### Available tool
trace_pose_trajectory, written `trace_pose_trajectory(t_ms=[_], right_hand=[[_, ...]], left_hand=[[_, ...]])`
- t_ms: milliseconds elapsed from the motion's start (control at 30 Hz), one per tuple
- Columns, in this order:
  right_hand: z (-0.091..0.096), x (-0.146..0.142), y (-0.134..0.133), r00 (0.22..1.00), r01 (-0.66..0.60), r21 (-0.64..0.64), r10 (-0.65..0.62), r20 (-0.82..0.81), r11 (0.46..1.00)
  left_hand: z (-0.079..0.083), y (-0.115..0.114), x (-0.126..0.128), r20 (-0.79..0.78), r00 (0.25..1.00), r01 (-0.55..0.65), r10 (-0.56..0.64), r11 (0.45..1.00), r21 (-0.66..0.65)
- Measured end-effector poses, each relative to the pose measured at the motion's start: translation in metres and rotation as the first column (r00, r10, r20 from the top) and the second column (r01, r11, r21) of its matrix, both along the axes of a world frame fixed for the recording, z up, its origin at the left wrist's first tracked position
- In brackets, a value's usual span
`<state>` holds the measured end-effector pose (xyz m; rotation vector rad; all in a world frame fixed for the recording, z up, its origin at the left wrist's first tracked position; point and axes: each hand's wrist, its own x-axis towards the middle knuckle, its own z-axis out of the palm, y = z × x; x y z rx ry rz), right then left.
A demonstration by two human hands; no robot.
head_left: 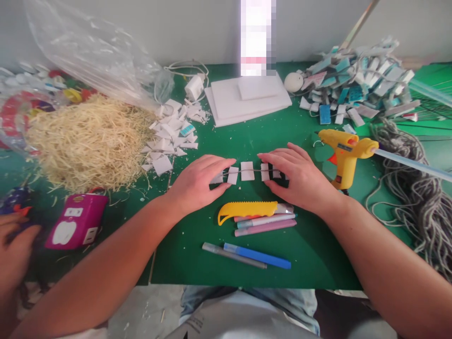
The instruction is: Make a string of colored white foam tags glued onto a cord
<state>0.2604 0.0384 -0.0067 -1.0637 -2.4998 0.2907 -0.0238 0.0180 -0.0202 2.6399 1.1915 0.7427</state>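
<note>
Several small white foam-board pieces (247, 171) lie in a row on the green table, with a thin grey cord running across them. At the row's left end, my left hand (197, 181) curves thumb and fingers about the pieces' upper and lower edges. My right hand (294, 176) does likewise at the right end, partly covering the pieces there. Just below the row are a yellow utility knife (249, 208) and several pens, among them a pink pen (265, 228). A blue pen (257, 255) and a grey pen (234, 255) rest nearer the table edge.
On the right are a yellow glue gun (341, 153), a grey cord bundle (406, 174) and piled foam pieces (360, 84). Straw (92, 141) and white scraps (167, 136) lie left, near a magenta box (77, 220). White boards (247, 106) sit behind; another person's hand (16, 249) is far left.
</note>
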Motion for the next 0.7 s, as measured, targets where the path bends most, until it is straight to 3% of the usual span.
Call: trace_pose_trajectory(t_ms=[333,533,700], right_hand=[[0.002,-0.003,-0.003,0.998,-0.025,0.074,0.029,-0.052,0.997],[0.000,-0.008,-0.003,0.998,-0.060,0.062,0.061,-0.029,0.996],[0.006,-0.008,-0.007,0.999,-0.037,0.142,0.036,0.006,0.989]], left_hand=[[0.001,0.000,0.003,0.046,0.999,0.011,-0.011,1.000,-0.007],[0.000,0.002,0.002,0.014,1.000,-0.011,0.010,0.999,0.038],[0.004,-0.002,-0.007,-0.025,0.999,-0.044,0.044,0.999,0.002]])
